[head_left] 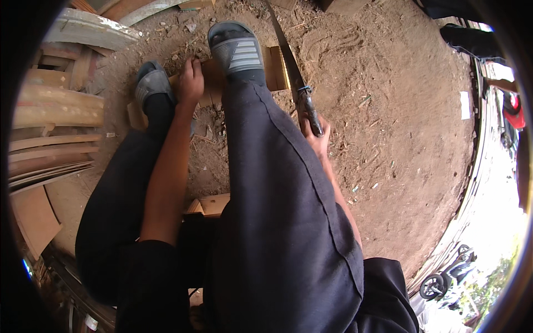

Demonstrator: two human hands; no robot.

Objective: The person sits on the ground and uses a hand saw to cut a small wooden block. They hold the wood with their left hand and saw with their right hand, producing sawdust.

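My left hand (191, 80) has its fingers curled on a light wooden board (211, 94) lying across the dirt. My left foot in a grey slide (153, 86) rests at the board's left part, and my right foot in a striped slide (241, 55) is over its middle. My right hand (316, 133) holds a long dark blade (286, 50) by its black wrapped handle, which has a blue tie. The blade angles up and away past the board's right end. Part of my right forearm is hidden behind my right leg.
Stacked curved wooden pieces (55, 111) and a loose panel (36, 216) are at the left. Another wood piece (214, 204) lies between my legs. Bare dirt ground (388, 139) spreads right. Another person's dark-clad leg (466, 39) is at upper right; a motorbike (444, 277) stands lower right.
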